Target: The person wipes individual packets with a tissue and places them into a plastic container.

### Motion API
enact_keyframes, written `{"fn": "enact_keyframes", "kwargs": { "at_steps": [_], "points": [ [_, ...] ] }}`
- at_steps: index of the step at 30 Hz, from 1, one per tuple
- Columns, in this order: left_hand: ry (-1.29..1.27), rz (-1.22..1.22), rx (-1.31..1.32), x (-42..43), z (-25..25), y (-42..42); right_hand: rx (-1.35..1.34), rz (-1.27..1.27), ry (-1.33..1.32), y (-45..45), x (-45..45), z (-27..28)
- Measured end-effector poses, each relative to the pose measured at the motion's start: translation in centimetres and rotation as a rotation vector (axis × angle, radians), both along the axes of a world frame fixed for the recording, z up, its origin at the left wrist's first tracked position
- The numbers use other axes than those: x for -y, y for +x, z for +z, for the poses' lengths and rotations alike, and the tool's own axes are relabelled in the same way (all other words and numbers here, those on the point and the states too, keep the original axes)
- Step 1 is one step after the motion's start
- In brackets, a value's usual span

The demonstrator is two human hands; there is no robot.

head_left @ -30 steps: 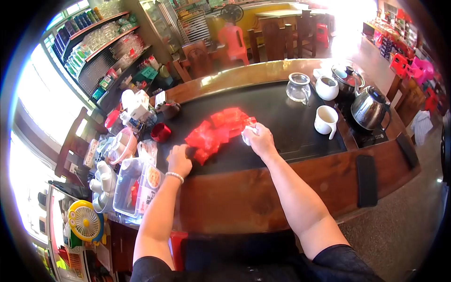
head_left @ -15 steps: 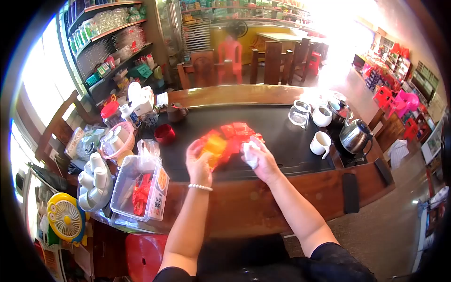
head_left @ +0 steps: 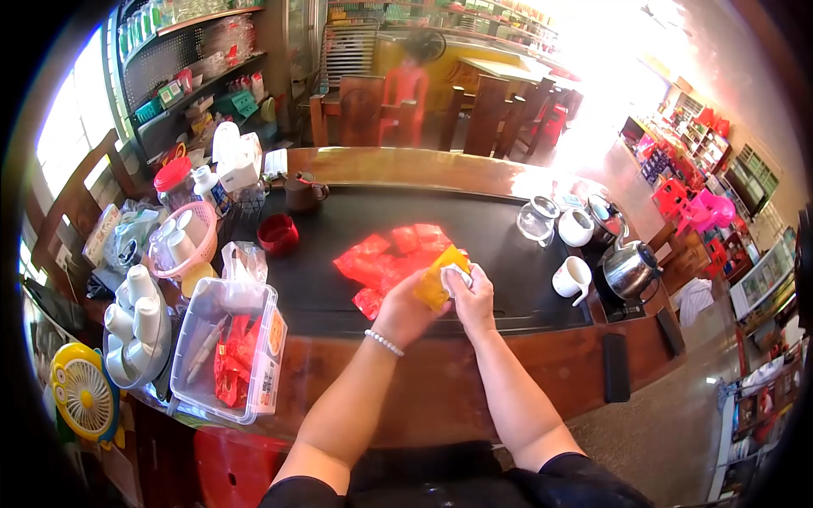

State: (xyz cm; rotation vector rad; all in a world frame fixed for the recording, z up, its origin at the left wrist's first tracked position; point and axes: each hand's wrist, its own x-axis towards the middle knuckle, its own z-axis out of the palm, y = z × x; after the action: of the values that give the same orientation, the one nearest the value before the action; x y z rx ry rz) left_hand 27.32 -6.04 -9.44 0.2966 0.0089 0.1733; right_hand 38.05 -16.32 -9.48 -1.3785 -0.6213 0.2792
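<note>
Over the front edge of the dark tea tray (head_left: pixel 339 216), my left hand (head_left: pixel 403 310) is closed on a yellow packet (head_left: pixel 433 288). My right hand (head_left: pixel 477 302) grips a crumpled white tissue (head_left: pixel 458 277) and presses it against the packet's right side. Just beyond my hands, several shiny red packets (head_left: pixel 378 262) lie spread on the tray. A white beaded bracelet (head_left: pixel 384 341) circles my left wrist. The fingertips of my left hand are partly hidden behind the packet.
At left stands a clear plastic box (head_left: pixel 264 356) with red packets inside. Behind it are a bowl of white cups (head_left: pixel 135 326), a pink basket (head_left: pixel 203 245) and a red cup (head_left: pixel 278 234). A glass pot (head_left: pixel 538 222), white mug (head_left: pixel 572 279) and steel kettle (head_left: pixel 628 269) stand right.
My hands have come together, the yellow packet moving right to meet the tissue. The red packets now lie in plain sight on the tray. The camera view has shifted slightly.
</note>
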Motion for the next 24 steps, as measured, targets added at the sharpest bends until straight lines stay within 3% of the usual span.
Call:
{"fn": "enact_keyframes", "kwargs": {
  "at_steps": [2, 6, 12, 14, 17, 20, 24],
  "points": [
    [-0.008, -0.018, -0.073, -0.4, -0.5, 0.3, 0.058, 0.023, -0.090, 0.4, 0.3, 0.6],
    [0.002, -0.067, -0.139, -0.7, -1.3, 0.8, -0.089, -0.030, -0.035, 0.6, 0.1, -0.2],
    [-0.012, -0.052, -0.216, -0.1, 0.0, 0.6, -0.118, -0.313, 0.056, 2.5, 0.1, -1.8],
    [-0.029, -0.027, -0.214, -0.3, -0.5, 0.6, 0.028, -0.359, 0.077, 1.8, 0.1, -0.5],
    [-0.110, -0.026, -0.122, -0.5, -1.0, 0.9, 0.613, -0.233, -0.104, 0.0, 0.7, 1.2],
    [-0.207, -0.009, -0.041, 0.2, -0.4, 1.2, 0.916, -0.149, -0.167, -2.2, -0.2, 2.5],
    [-0.222, -0.057, 0.152, -0.5, -1.6, 1.0, 0.753, -0.018, -0.184, -3.0, 0.3, 2.9]
  ]
}}
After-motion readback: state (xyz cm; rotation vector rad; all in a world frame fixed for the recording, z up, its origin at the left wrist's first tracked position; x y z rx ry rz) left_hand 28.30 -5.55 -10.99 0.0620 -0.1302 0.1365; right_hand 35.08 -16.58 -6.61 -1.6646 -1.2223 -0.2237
